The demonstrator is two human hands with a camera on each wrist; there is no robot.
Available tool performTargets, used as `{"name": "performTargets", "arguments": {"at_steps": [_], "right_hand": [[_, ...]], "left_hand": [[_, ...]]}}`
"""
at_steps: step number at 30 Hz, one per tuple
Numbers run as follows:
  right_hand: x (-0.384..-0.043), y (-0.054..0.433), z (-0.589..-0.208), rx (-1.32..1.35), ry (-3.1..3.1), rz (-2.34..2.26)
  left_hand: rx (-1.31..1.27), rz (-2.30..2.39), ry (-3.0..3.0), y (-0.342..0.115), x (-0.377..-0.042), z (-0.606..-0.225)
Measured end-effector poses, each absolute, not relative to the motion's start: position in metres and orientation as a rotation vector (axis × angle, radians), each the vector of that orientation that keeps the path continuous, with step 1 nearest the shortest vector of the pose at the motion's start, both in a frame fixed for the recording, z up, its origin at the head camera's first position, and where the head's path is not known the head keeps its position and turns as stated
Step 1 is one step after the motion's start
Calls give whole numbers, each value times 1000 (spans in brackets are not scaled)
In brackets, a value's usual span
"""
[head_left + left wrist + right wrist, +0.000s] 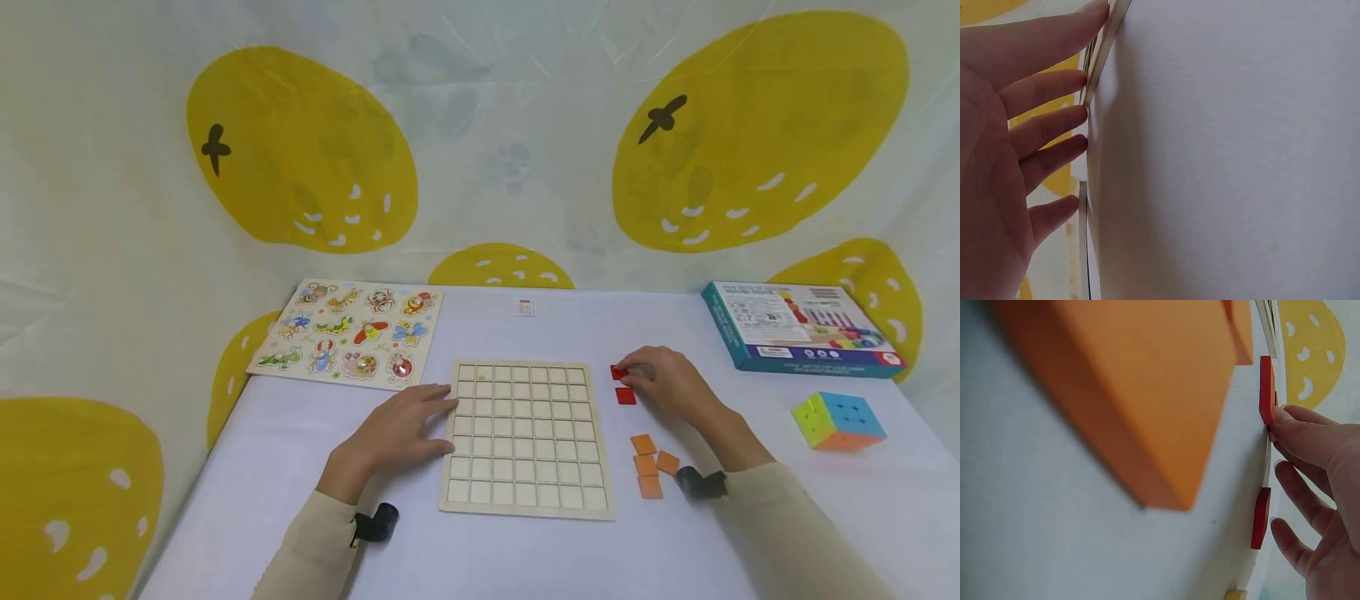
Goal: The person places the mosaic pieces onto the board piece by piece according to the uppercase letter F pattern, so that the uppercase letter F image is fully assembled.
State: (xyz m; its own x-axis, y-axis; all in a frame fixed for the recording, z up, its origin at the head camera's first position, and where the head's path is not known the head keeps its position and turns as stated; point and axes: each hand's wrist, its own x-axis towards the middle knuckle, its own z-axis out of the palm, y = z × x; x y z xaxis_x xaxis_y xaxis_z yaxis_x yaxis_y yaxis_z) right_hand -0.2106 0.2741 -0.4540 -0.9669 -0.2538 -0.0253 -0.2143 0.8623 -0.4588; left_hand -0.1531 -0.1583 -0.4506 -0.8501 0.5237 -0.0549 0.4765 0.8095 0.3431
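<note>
Through the head view I have the board [527, 439] in the middle of the table [540, 558], the left hand [397, 432] at its left edge, the puzzle [352, 337] to the far left and a card [524, 307] beyond the far edge. Right of the board I see the far tiles [626, 396], the right hand [667, 382] at the farthest, then the near tiles [646, 466], three running near to far, a fourth just right. Farther right lies the cube [840, 421], with the box [806, 329] behind it.
</note>
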Motion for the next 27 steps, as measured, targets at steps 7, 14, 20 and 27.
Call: {"name": "performTargets", "arguments": {"at_steps": [7,14,20,27], "right_hand": [[-211,275,-455,-345,2968,-698],[-211,275,-451,-298,2963,-747],[-211,273,-442,-280,2999,-835],[-213,258,-438,-405,3037,-903]], "left_hand": [[768,490,2810,-158,-153,-449],[802,515,2788,-158,-155,-451],[804,483,2787,-156,-156,-450],[831,496,2772,-149,-156,-446]]}}
